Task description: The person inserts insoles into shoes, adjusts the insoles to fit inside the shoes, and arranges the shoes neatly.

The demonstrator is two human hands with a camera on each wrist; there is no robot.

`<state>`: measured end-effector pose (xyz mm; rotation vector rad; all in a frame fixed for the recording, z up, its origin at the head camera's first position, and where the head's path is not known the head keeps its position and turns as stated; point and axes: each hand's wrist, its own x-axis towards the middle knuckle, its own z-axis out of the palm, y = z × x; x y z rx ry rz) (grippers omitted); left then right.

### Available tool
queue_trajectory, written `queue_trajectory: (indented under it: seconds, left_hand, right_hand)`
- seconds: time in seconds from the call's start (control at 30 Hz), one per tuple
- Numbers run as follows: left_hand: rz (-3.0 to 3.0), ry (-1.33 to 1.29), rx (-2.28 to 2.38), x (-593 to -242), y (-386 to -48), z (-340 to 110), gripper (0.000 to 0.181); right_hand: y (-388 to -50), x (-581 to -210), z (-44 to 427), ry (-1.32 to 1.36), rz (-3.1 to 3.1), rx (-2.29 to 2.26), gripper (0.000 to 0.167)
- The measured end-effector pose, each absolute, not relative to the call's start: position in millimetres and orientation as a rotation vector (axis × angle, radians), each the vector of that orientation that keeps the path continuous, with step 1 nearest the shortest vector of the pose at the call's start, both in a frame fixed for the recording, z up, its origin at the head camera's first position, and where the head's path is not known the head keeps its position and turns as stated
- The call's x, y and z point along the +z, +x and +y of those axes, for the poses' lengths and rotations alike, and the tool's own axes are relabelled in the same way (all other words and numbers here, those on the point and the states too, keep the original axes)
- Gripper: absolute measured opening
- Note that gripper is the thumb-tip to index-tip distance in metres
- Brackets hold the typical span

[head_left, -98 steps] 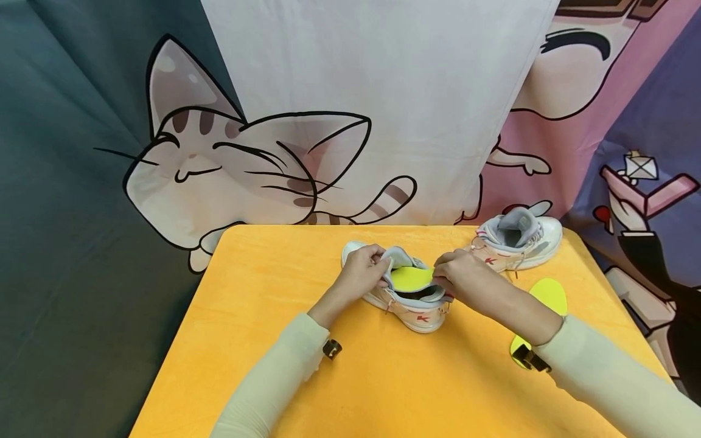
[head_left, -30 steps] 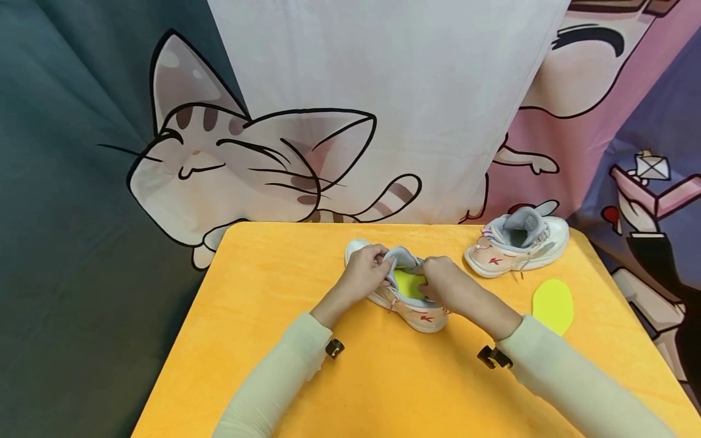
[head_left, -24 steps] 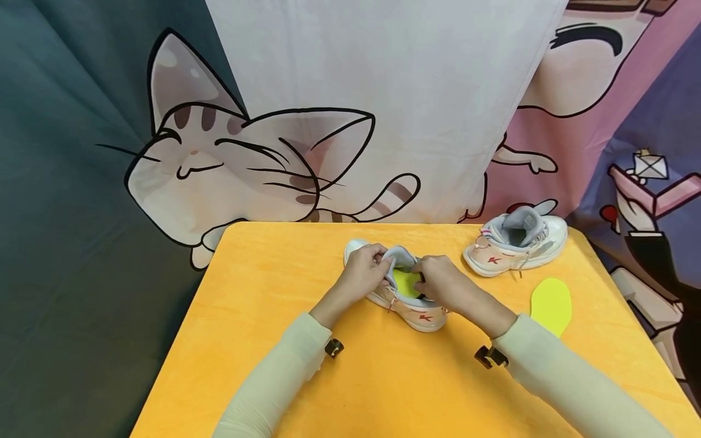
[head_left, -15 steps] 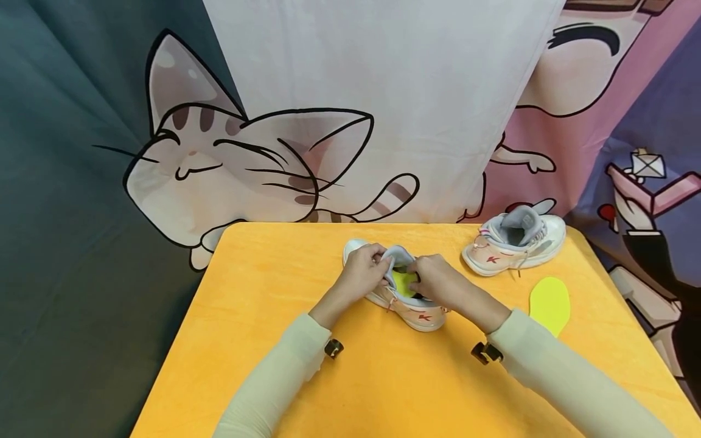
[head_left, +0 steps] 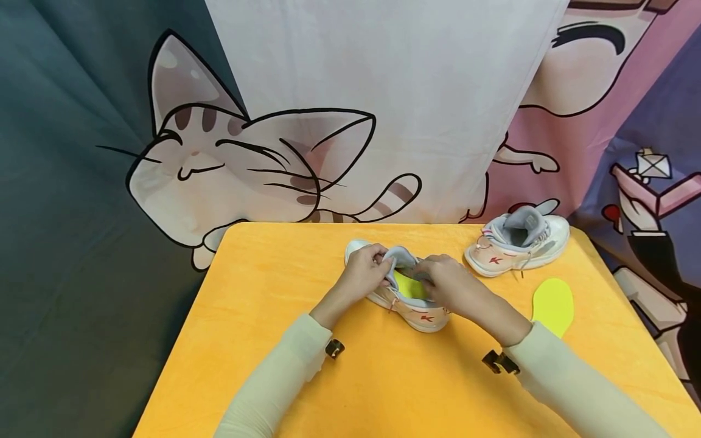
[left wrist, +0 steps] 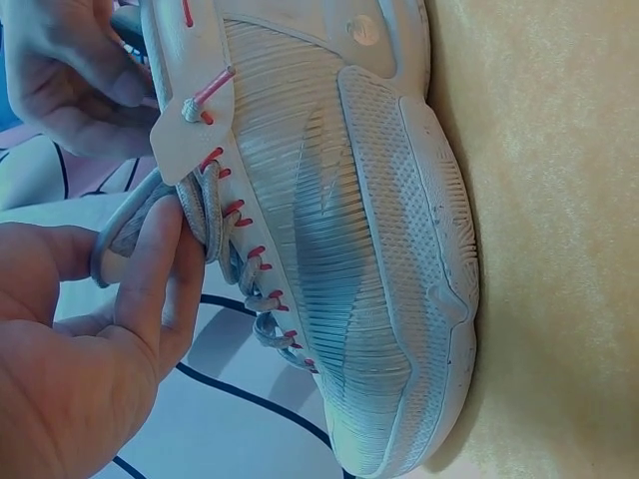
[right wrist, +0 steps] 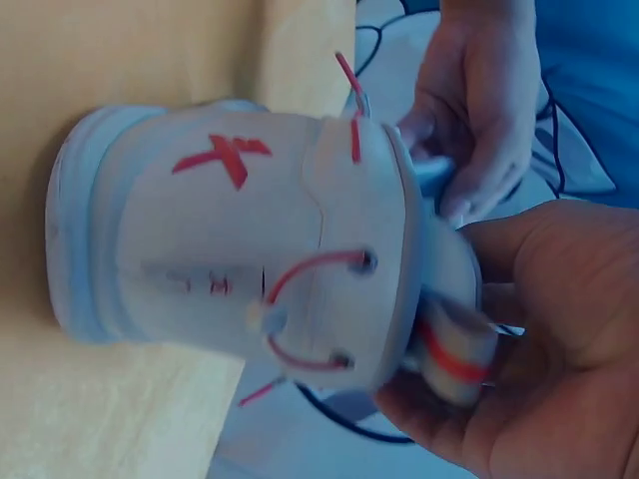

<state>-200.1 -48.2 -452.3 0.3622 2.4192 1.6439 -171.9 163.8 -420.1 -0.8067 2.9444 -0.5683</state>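
Observation:
A white and peach shoe (head_left: 413,313) stands on the table, its toe at the far left. My left hand (head_left: 362,272) pinches the shoe's grey tongue (head_left: 400,257); the left wrist view shows thumb and fingers on the tongue (left wrist: 135,232) beside the laces. A yellow insole (head_left: 409,287) lies inside the shoe opening. At the opening's right side, my right hand (head_left: 450,283) has its fingertips inside, mostly hidden. In the right wrist view my right hand (right wrist: 559,339) is at the collar, near a red-striped heel loop (right wrist: 457,354); what it touches inside cannot be made out.
A matching shoe (head_left: 515,243) stands at the back right of the yellow table (head_left: 285,274). Another yellow insole (head_left: 553,304) lies in front of it, beyond my right forearm. A printed cloth (head_left: 306,55) hangs behind the table.
Over the last seconds the insole has gone from raised in the opening to lower inside the shoe. My right hand reached inward, then moved slightly back right. My left hand keeps its hold.

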Motion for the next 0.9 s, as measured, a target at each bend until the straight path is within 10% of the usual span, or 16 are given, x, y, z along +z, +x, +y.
queue_trajectory:
  seconds: [0.3, 0.9]
  left_hand:
    - [2.470, 0.354, 1.615, -449, -200, -46, 0.023]
    - [2.491, 0.267, 1.656, -440, -188, -44, 0.006]
  right_hand:
    - [-168, -420, 192, -0.426, 2.762, -0.690, 0.051]
    - [-196, -413, 206, -0.579, 2.696, -0.663, 0.045]
